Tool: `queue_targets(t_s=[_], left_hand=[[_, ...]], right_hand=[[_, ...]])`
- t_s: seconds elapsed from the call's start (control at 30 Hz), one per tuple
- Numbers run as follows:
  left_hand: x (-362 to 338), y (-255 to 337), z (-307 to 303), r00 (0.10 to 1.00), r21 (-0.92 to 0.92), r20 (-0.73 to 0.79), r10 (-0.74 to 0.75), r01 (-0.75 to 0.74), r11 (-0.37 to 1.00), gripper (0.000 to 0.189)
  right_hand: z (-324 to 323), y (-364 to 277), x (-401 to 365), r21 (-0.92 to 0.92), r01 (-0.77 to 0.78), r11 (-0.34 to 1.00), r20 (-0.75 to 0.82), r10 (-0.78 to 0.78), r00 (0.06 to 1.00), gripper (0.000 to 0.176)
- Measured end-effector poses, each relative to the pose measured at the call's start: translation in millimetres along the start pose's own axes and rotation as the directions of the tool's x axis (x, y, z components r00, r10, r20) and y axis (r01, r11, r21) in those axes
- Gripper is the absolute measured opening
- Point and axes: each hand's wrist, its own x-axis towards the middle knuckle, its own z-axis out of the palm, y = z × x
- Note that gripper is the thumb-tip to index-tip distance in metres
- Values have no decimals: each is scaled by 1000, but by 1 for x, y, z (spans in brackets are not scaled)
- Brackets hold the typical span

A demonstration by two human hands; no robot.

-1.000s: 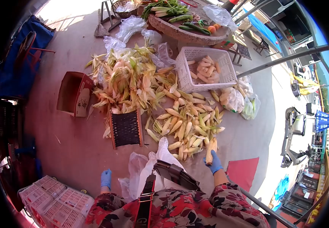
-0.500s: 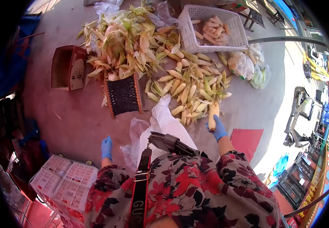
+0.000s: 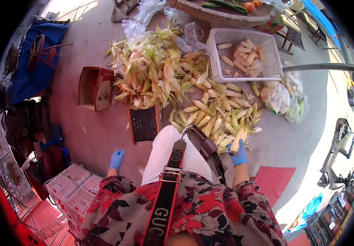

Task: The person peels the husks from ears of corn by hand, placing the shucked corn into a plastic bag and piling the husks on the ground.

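**Head view: one cob held by its end, above the loose pile**

Head camera looks straight down and the right hand [image 3: 238, 155], in a blue glove, is wrapped tightly around the lower end of a corn cob [image 3: 239, 140]. The cob sits at the near edge of the corn pile [image 3: 218, 117] on the concrete, just off the person's right leg. The left hand [image 3: 116, 159] hangs at the other side with fingers loosely spread, holding nothing, above the white crates [image 3: 72, 188].

Here's the risk as I read it: only the butt of the cob is in the glove, and most of its length sticks out past the fingers. A slick glove on a smooth cob could let it slide or twist out, and it would land among the unsorted ears or on the bare floor. The loose ears close to the feet also look like a stumbling hazard, and the shoulder bag [image 3: 205, 149] hangs right next to the working arm.

As for direction, the cob's long axis runs from the palm away from the body. Its tip points up and slightly right in the picture, roughly towards the plastic bags [image 3: 281, 98], with the white basket [image 3: 242, 55] further off.
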Motion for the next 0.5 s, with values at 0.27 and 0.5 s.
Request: queue_targets(t_s=[0.27, 0.5], left_hand=[[21, 212, -1, 874, 73, 174, 453, -470, 880, 25], [87, 461, 41, 713, -204, 228, 663, -631, 748, 31]], right_hand=[[4, 3, -7, 113, 20, 993, -32, -16, 999, 38], [78, -60, -21, 124, 227, 966, -2, -229, 974, 37]])
